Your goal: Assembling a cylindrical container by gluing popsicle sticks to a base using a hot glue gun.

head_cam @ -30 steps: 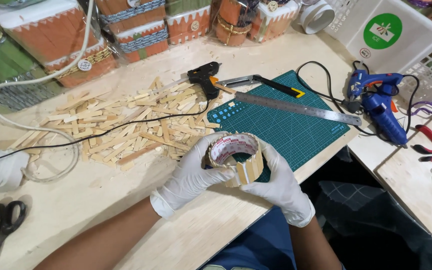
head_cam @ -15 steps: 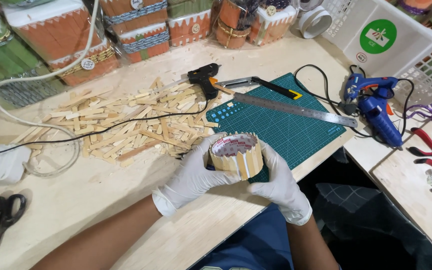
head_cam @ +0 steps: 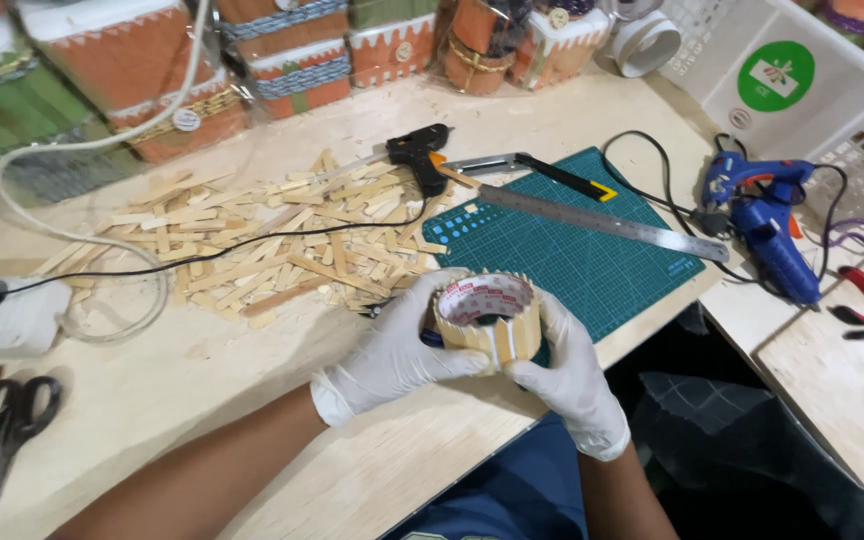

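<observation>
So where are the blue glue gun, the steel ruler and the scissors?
blue glue gun (head_cam: 764, 222), head view, on its body.
steel ruler (head_cam: 602, 221), head view, mid-blade.
scissors (head_cam: 12, 412), head view, near the handles.

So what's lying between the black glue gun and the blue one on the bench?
In the head view, between the black glue gun and the blue glue gun lie the green cutting mat, a steel ruler and a yellow-tipped utility knife.

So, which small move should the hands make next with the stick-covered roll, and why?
Probably turn the roll a little between the left hand and right hand, to check the stick wall: both gloved hands cup it above the table, and only its near side shows.
</observation>
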